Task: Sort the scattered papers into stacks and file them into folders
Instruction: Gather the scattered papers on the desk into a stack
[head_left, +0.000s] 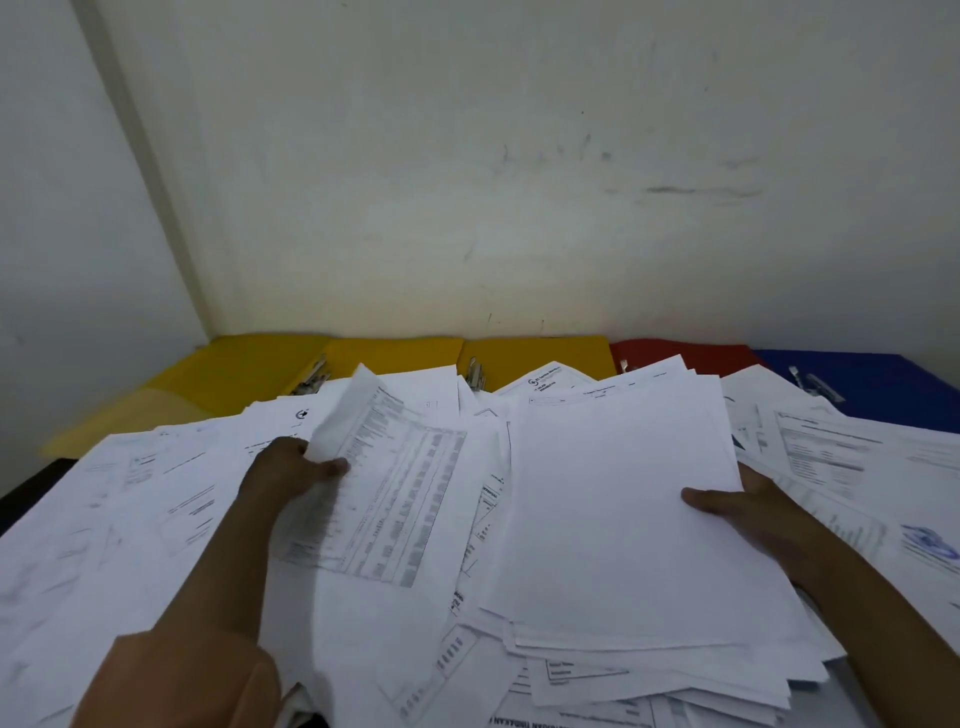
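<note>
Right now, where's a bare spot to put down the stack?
Bare room is only at the back: the yellow folders, the red folder and the blue folder by the wall. A dark table strip shows far left. Everywhere nearer, loose papers overlap around the stack.

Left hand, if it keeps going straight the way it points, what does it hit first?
Likely more loose papers past the table sheet that the left hand pinches, then the yellow folders at the wall. Depth is unclear, so it may pass above the papers.
</note>
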